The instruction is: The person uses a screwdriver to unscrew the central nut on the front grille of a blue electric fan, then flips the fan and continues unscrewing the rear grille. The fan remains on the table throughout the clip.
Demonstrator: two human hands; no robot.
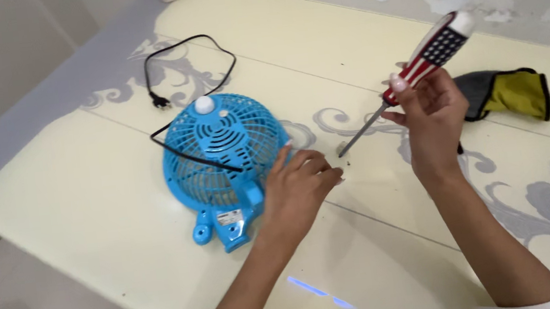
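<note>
Our left hand (299,186) rests loosely curled, gripping nothing, against the light, brittle-looking blue fan (223,157), best held by its rim, while our right hand (429,113) pinches the stiff screwdriver (411,77) at its handle.

Bright, even, soft daylight across the pale cream table with grey scrollwork (123,213), no harsh glare. Faint, short shadows only, tucked under the round blue plastic fan (224,160) and the left hand (296,190). Small bluish streak of reflected light on the tabletop near the left forearm. Slight softness on the right hand (433,116) and the striped-handled screwdriver (411,77), edges a touch smeared. Mild wide-angle stretch toward the corners, table lines slanting outward
</note>
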